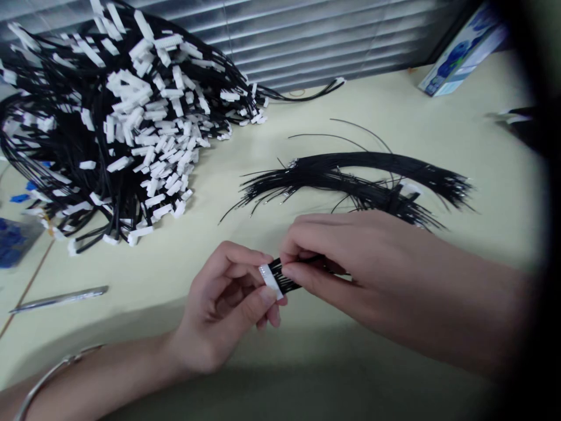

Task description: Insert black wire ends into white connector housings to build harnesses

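My left hand (228, 304) pinches a small white connector (270, 280) between thumb and fingers, close above the pale table. Black wires (287, 278) run out of the connector to the right. My right hand (350, 257) is closed on these wires right beside the connector, its fingertips touching them. A thin bracelet (52, 368) sits on my left wrist.
A big heap of black cables with white connectors (118, 117) fills the back left. A loose bundle of bare black wires (363, 178) lies just behind my hands. A metal pen-like tool (59, 299) lies at the left, blue parts (13, 240) at the left edge, a box (460, 55) at the back right.
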{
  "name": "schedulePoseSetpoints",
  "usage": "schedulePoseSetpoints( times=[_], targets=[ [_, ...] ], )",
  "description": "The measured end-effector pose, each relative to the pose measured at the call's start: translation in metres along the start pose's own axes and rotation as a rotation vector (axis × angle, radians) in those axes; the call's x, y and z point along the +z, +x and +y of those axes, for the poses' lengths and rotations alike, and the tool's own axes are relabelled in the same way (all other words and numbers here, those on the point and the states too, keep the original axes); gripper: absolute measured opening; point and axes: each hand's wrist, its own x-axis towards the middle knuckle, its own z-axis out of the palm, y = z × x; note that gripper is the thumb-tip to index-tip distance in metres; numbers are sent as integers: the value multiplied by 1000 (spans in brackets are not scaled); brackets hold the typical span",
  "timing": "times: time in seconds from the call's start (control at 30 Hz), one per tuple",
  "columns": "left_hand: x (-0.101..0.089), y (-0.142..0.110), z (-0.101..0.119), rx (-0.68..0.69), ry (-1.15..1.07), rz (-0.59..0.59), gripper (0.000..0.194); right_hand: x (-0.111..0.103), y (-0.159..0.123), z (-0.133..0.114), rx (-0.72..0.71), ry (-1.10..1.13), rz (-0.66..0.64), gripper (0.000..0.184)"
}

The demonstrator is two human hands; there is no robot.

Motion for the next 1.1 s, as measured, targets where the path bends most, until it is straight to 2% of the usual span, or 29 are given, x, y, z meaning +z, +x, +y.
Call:
schedulePoseSetpoints(
  times=[0.17,0.23,0.37,0.5,0.63,0.77,0.83,0.97,1.1],
  targets=[
    [4,1,1,-34,60,98,17,6,-2,0,79,53,-39,17],
    [4,1,0,-44,62,102,18,8,-4,1,62,61,-39,16],
    [-1,2,-4,-7,-63,21,20,7,-9,3,-164,-62,44,19],
    [-5,3,-6,-64,-202,45,18,3,-10,4,-334,-220,32,37],
    [-4,5,-3,-90,-242,63,15,-2,-5,9,-414,-321,20,25],
    [-2,8,1,-103,-268,94,12,-3,-2,18,-651,-556,145,32],
    [-3,8,2,-118,-271,107,12,-3,-1,21,-703,-601,208,32],
    [-4,7,1,-101,-257,85,13,-4,4,19,-660,-482,199,41],
    [-4,3,1,-88,-269,38,15,-7,6,10,-471,-376,292,34]
  ],
)
